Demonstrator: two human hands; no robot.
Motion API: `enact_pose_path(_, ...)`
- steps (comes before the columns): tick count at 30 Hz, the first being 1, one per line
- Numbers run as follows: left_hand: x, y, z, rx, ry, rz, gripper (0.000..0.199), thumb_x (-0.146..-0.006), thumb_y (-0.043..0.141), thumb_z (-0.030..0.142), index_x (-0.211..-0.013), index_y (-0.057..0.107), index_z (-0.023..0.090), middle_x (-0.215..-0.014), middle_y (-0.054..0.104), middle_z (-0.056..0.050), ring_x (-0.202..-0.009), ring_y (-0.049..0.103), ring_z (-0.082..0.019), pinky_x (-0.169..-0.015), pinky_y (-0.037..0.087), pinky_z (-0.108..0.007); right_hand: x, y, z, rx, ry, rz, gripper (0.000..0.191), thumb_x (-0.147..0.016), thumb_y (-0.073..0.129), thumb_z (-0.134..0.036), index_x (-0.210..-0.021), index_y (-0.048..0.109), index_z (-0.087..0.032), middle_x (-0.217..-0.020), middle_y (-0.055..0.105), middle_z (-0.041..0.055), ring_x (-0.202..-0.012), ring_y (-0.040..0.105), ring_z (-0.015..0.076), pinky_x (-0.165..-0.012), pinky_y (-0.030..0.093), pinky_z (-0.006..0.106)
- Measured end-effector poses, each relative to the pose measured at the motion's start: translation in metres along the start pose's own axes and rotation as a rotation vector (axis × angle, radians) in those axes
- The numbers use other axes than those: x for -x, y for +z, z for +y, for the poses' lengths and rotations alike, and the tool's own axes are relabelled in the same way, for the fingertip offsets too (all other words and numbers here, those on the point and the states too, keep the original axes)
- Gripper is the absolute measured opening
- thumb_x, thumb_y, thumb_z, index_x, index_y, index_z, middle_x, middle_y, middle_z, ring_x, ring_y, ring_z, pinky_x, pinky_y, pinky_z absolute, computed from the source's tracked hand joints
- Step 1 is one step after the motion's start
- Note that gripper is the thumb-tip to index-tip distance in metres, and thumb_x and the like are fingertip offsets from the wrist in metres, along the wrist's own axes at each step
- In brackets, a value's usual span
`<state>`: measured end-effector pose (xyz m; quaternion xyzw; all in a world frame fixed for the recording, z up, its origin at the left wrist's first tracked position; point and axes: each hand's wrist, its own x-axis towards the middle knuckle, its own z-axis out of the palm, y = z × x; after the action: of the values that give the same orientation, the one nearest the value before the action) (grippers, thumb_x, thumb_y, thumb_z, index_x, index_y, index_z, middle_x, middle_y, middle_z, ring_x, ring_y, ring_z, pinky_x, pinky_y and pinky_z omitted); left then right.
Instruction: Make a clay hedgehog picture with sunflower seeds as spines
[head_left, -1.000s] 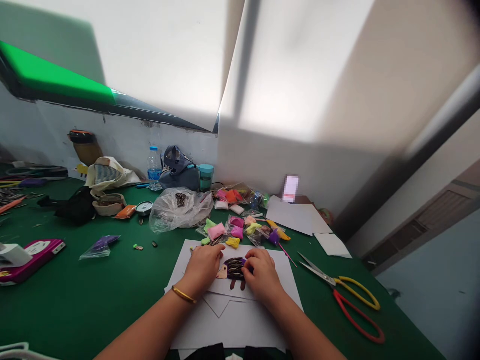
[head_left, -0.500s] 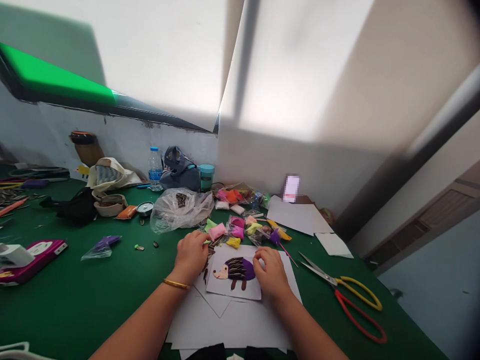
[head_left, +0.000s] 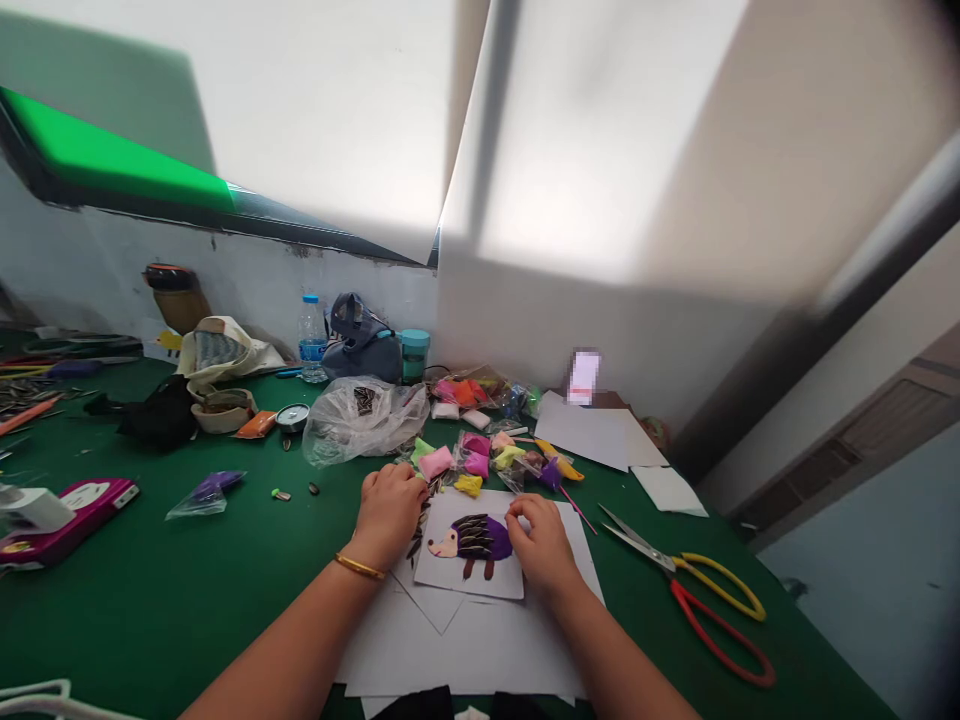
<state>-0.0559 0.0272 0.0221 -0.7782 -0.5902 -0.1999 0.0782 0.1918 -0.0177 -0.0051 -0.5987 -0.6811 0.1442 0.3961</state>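
A white card (head_left: 469,588) lies on larger white paper and bears a hedgehog picture (head_left: 486,540). Its body is purple, with a pale face, brown legs and dark striped sunflower seeds set as spines over the front of the back. My right hand (head_left: 544,545) rests at the card's right side, fingers curled in a pinch by the hedgehog's rear; what is between them is hidden. Left of the card, my left hand (head_left: 388,512) bends its fingers down over a pile of loose sunflower seeds (head_left: 417,535). Its fingertips are partly hidden, and any seed in them cannot be made out.
Packets of coloured clay (head_left: 476,462) lie beyond the card, beside a clear plastic bag (head_left: 365,420) holding seeds. Open scissors (head_left: 667,562) lie at the right. At the left are a magenta device (head_left: 97,500) and a purple clay packet (head_left: 208,492). A water bottle (head_left: 311,340) stands behind.
My left hand has shifted slightly right, with its fingers further over the seeds near the card. My right hand stays practically in place.
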Motion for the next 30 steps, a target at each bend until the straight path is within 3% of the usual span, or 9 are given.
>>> enact_pose_path(4,0.002,-0.002,0.011,0.1,0.056,0.092,0.018,-0.095,0.051,0.02,-0.084,0.066,0.021,-0.086,0.066,-0.004,-0.086,0.057,-0.022,-0.08,0.036,-0.037,0.003,-0.002,-0.005,-0.054,-0.062,0.011,0.013,-0.089,0.052,-0.025,-0.083,0.064,-0.023,-0.102,0.064,0.0065,-0.105,0.053,0.0254,-0.092,0.042,0.039)
enact_pose_path(9,0.018,0.003,0.037,0.397,0.368,0.088,0.014,-0.095,0.051,0.018,-0.085,0.061,0.02,-0.082,0.067,-0.002,-0.082,0.058,-0.02,-0.078,0.037,-0.033,0.009,-0.001,-0.014,-0.122,-0.231,-0.041,0.009,-0.087,0.063,-0.026,-0.093,0.07,-0.026,-0.101,0.064,0.0052,-0.101,0.054,0.0238,-0.09,0.043,0.039)
enact_pose_path(12,0.027,0.007,0.049,0.474,0.444,0.095,0.014,-0.095,0.051,0.019,-0.086,0.061,0.02,-0.083,0.067,-0.002,-0.082,0.058,-0.02,-0.079,0.038,-0.034,0.011,0.0,-0.017,-0.148,-0.266,-0.047,0.004,-0.086,0.066,-0.026,-0.085,0.07,-0.025,-0.094,0.065,0.0041,-0.095,0.056,0.0224,-0.087,0.043,0.037)
enact_pose_path(18,0.028,0.01,0.05,0.567,0.408,0.067,0.013,-0.096,0.051,0.021,-0.088,0.062,0.021,-0.083,0.068,-0.002,-0.082,0.06,-0.019,-0.079,0.04,-0.033,0.01,-0.004,-0.018,-0.16,-0.242,-0.075,0.007,-0.087,0.061,-0.024,-0.082,0.066,-0.023,-0.091,0.065,0.0038,-0.094,0.056,0.0218,-0.086,0.043,0.036)
enact_pose_path(22,0.021,0.009,0.04,0.501,0.27,0.046,0.017,-0.093,0.051,0.014,-0.1,0.064,0.021,-0.096,0.07,-0.005,-0.091,0.063,-0.021,-0.082,0.042,-0.033,0.01,-0.008,-0.013,-0.068,-0.149,-0.056,0.01,-0.079,0.057,-0.016,-0.072,0.061,-0.022,-0.092,0.064,0.004,-0.095,0.056,0.0223,-0.087,0.042,0.035)
enact_pose_path(26,0.014,0.008,0.03,0.356,0.115,-0.101,0.023,-0.091,0.05,0.011,-0.103,0.066,0.021,-0.097,0.073,-0.005,-0.092,0.065,-0.021,-0.08,0.043,-0.032,0.012,-0.007,-0.009,0.022,-0.075,-0.063,0.012,-0.073,0.057,-0.012,-0.064,0.058,-0.021,-0.096,0.065,0.0046,-0.1,0.055,0.0238,-0.087,0.041,0.036)
enact_pose_path(30,0.012,0.008,0.028,0.295,0.071,-0.169,0.022,-0.092,0.051,0.015,-0.103,0.068,0.022,-0.095,0.074,-0.005,-0.09,0.066,-0.022,-0.078,0.042,-0.032,0.014,-0.005,-0.011,0.066,-0.062,-0.079,0.012,-0.072,0.057,-0.012,-0.065,0.059,-0.021,-0.097,0.065,0.0044,-0.101,0.055,0.0241,-0.087,0.041,0.036)
